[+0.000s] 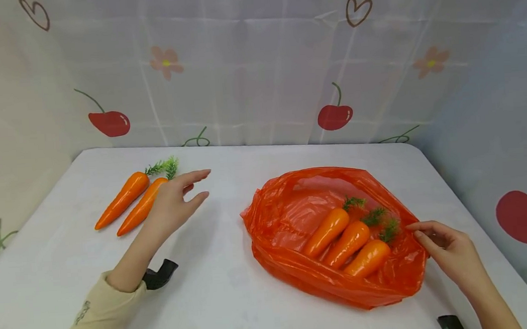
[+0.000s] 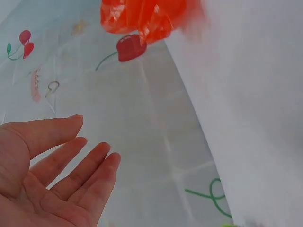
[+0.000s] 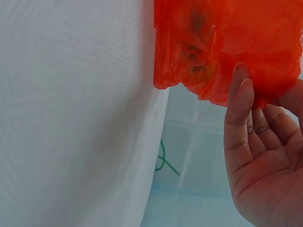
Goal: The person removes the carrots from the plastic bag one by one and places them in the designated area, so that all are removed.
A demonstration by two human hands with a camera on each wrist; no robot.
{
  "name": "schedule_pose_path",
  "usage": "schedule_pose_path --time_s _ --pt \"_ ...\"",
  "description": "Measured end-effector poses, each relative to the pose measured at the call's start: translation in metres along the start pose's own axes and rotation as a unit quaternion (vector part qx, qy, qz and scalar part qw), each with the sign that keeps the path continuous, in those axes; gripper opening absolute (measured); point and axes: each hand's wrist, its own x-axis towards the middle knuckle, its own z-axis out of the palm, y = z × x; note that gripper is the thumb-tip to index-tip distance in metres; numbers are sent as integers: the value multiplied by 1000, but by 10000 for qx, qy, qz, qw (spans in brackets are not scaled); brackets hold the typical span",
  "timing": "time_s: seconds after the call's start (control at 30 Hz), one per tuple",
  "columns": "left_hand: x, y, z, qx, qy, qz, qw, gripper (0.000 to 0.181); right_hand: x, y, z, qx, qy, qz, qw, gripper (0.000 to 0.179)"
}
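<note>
The right hand [image 1: 452,249] pinches the right edge of the red plastic bag [image 1: 306,278] with three green-topped orange carrots [image 1: 347,245]; the left hand [image 1: 177,200], thumb apart, is near two similar carrots [image 1: 123,201], white desk [image 1: 222,267] stretching towards the bag

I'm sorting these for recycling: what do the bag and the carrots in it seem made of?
Red bag: thin, glossy plastic film, judging by its crinkles and see-through look.
Carrots: probably moulded plastic or lacquered foam, given their smooth, even shine.
Green tops: likely duller plastic, given their feathery tufts, but that's uncertain.
</note>
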Motion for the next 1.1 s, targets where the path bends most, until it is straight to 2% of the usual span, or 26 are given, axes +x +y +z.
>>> schedule_pose_path --time_s 0.17,0.33,0.53,0.6,0.7,0.8,0.9,1.1 --pt "5 17 24 -270 -331 299 9986 43 0 1 1 -65 29 -67 10000 22" --pt "9 31 49 -453 -687 511 9953 43 1 1 2 122 65 -222 9997 20" --pt "16 53 75 -742 -1183 367 9895 42 2 8 3 241 -17 2 9997 22" --pt "18 60 85 -723 -1345 341 9877 42 2 16 4 174 14 -70 9998 22" --pt "18 66 98 -625 -1605 499 9838 44 2 21 4 123 10 -136 9998 22" --pt "15 72 112 -569 -1894 616 9783 46 0 13 4 50 9 -95 9999 22" --pt "11 76 124 -550 -2183 575 9726 49 -2 -1 2 18 -71 21 10000 23" --pt "9 78 143 -619 -2443 704 9652 54 -1 -1 2 31 -28 -85 10000 21"
